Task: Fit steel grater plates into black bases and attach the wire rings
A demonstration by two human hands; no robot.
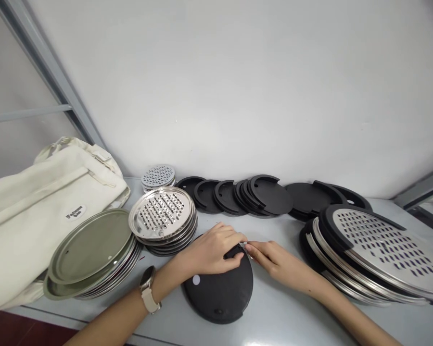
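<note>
One round matte-black disc (pixel 220 295) lies near the table's (pixel 286 315) front edge; left grip (pixel 214 247) pinches its far rim, right grip (pixel 274 261) one small silvery piece (pixel 244 245).

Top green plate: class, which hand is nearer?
Left: the left hand is over the black disc, right of the top green plate; the right hand is farther right.

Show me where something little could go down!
Grey tabletop lies bare between the front round black disc and right forearm, and between the right hand and the round black discs behind. Left is crowded: cream cloth bag, round green plates, round silver metal graters.
</note>
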